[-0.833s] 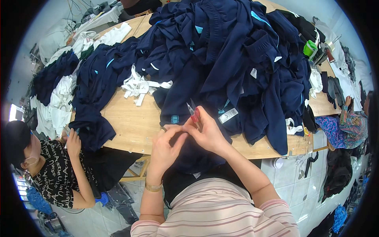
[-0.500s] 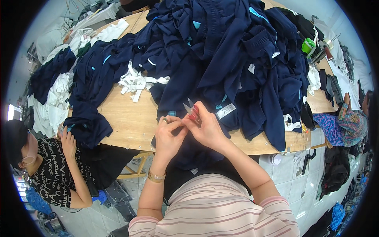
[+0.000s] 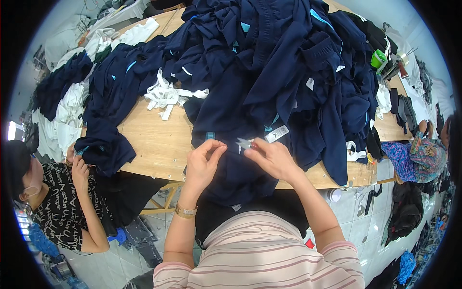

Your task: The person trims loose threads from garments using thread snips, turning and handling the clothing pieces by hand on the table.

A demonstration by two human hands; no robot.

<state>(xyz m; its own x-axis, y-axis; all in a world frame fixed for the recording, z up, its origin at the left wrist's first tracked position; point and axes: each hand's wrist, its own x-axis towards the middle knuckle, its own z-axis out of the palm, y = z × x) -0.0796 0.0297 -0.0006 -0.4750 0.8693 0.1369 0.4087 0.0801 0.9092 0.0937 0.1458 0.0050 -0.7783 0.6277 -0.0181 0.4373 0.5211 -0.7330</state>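
My right hand (image 3: pixel 275 160) is closed on a small pair of thread snips (image 3: pixel 243 143), with its pale blades pointing left, over a navy blue garment (image 3: pixel 226 185). To the left, my left hand (image 3: pixel 204 166) makes a pinch with thumb and forefinger; whatever sits between the fingertips is too small to see. A gap separates the two hands. The garment lies across the table's near edge and hangs down in front of me. A white label (image 3: pixel 276 134) rests on the cloth just beyond my right hand.
A large heap of navy garments (image 3: pixel 269 72) covers the wooden table (image 3: pixel 149 139). White strips (image 3: pixel 166 94) lie on the left, and a green cup (image 3: pixel 378 59) stands at the far right. One co-worker (image 3: pixel 72 202) handles navy cloth at left; another person (image 3: pixel 428 159) sits at right.
My hands were together and have moved apart. The snips, raised in my right hand before, now point left and lie lower. The co-worker at left has brought both hands to the navy cloth.
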